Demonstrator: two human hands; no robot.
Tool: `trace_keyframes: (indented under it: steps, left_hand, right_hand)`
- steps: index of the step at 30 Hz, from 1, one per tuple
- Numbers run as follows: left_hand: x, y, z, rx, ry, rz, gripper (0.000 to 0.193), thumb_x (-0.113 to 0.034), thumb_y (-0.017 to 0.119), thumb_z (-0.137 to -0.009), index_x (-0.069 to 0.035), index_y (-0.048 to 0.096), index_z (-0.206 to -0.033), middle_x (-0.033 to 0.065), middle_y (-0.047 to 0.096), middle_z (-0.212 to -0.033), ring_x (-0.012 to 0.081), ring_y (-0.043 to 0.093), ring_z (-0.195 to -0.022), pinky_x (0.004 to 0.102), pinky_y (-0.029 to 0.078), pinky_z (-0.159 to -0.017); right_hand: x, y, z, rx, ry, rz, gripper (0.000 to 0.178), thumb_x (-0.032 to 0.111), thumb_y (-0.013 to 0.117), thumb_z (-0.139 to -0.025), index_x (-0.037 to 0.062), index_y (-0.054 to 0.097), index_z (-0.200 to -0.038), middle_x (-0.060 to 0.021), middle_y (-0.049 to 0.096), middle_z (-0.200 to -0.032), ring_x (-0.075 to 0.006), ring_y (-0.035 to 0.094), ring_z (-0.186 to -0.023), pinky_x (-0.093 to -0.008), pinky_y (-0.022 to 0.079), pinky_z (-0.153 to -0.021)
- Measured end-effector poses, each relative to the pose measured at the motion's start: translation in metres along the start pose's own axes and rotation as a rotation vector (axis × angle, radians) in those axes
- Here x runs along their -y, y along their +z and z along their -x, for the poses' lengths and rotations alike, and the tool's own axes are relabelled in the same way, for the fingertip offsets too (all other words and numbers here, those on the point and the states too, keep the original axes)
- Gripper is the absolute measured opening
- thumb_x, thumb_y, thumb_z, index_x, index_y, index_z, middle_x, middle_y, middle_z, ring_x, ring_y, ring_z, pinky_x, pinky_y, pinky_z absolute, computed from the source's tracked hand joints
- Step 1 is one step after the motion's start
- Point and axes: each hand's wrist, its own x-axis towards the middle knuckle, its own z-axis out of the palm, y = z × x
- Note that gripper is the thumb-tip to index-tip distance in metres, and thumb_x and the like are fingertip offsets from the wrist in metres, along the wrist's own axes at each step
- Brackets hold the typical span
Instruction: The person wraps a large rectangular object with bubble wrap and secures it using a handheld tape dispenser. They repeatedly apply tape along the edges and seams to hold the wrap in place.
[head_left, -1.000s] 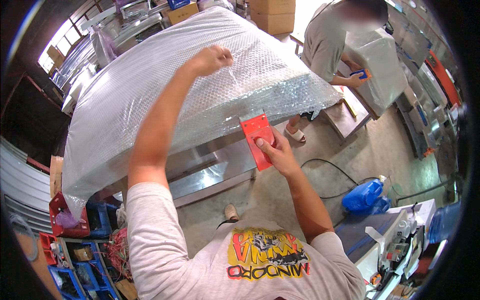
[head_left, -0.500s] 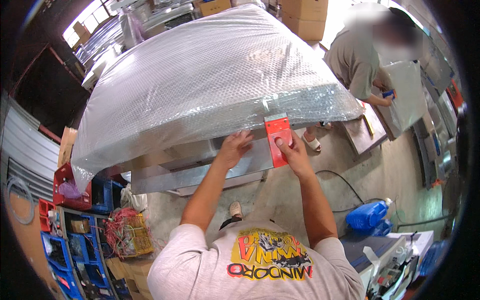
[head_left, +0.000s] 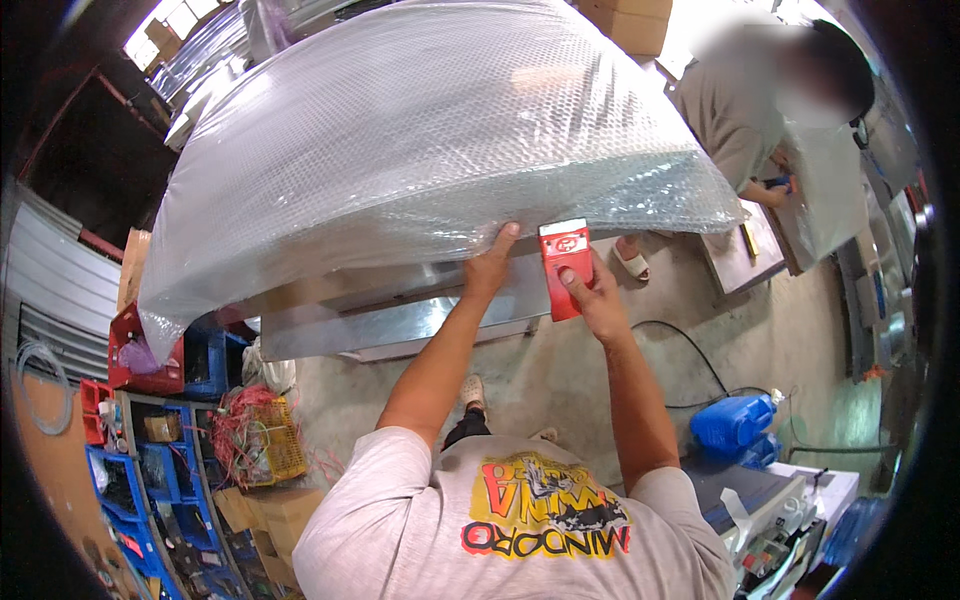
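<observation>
1 R hand [head_left: 600,298], grip curled round the red tool [head_left: 563,258] at the front edge of the draped bubble wrap [head_left: 420,130], w/ L hand [head_left: 487,266] touching it, pinch or not can't tell — best hold wrap taut, tool's edge square.

Floor: gray and hard under me [head_left: 540,385], with a fat blue jug [head_left: 725,422] on it to my right.
Wall: wavy gray metal [head_left: 60,265], far to my left.
Window: small bright panes [head_left: 185,18] up at the top left.
Light: very white near the top right, beside a stack of brown boxes [head_left: 625,25].
Dark spot: a big black gap [head_left: 80,140] between the window and the wall.
Rack: full of blue bins [head_left: 115,512], low on my left.
Bench: low and gray [head_left: 745,272], off to my right.
</observation>
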Motion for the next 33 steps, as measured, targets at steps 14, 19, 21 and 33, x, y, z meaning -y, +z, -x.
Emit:
trace_keyframes:
  steps: [14, 19, 21, 33]
  left_hand:
    - [0.001, 0.001, -0.003, -0.035, -0.11, -0.014, 0.033, -0.032, 0.073, -0.092, 0.001, 0.071, -0.1, 0.0107, 0.073, -0.09, 0.021, 0.068, -0.086, 0.0356, 0.053, -0.082]
    - [0.008, 0.007, -0.007, -0.098, -0.2, 0.152, 0.025, -0.024, 0.072, -0.093, 0.0, 0.068, -0.096, 0.0106, 0.071, -0.085, 0.0194, 0.069, -0.076, 0.0345, 0.057, -0.072]
    - [0.005, 0.006, -0.006, -0.078, -0.201, 0.239, 0.025, -0.024, 0.071, -0.095, 0.0, 0.069, -0.098, 0.0095, 0.072, -0.085, 0.0195, 0.069, -0.076, 0.0358, 0.057, -0.072]
    - [-0.084, 0.003, -0.025, 0.591, 1.183, -1.272, 0.055, -0.023, 0.055, -0.09, -0.002, 0.053, -0.141, 0.0153, 0.046, -0.151, 0.0352, 0.04, -0.141, 0.0512, 0.031, -0.115]
  right_hand:
    - [-0.124, -0.039, 0.023, -0.008, 0.089, 0.0, 0.067, 0.029, 0.072, -0.094, -0.0001, 0.042, -0.146, -0.0088, 0.064, -0.125, -0.0154, 0.06, -0.112, -0.0325, 0.047, -0.099]
    - [-0.159, -0.043, 0.018, -0.065, 0.099, 0.034, 0.062, 0.027, 0.071, -0.094, 0.0016, 0.045, -0.144, -0.007, 0.063, -0.125, -0.0149, 0.06, -0.111, -0.0326, 0.048, -0.098]
    - [-0.166, -0.05, 0.023, -0.063, 0.125, 0.014, 0.061, 0.028, 0.071, -0.094, 0.0017, 0.046, -0.143, -0.0074, 0.064, -0.123, -0.0146, 0.06, -0.111, -0.0324, 0.048, -0.097]
    - [-0.197, -0.044, 0.015, -0.091, 0.172, -0.096, 0.058, 0.023, 0.071, -0.094, -0.0005, 0.048, -0.142, -0.0089, 0.067, -0.121, -0.0163, 0.062, -0.109, -0.033, 0.048, -0.098]
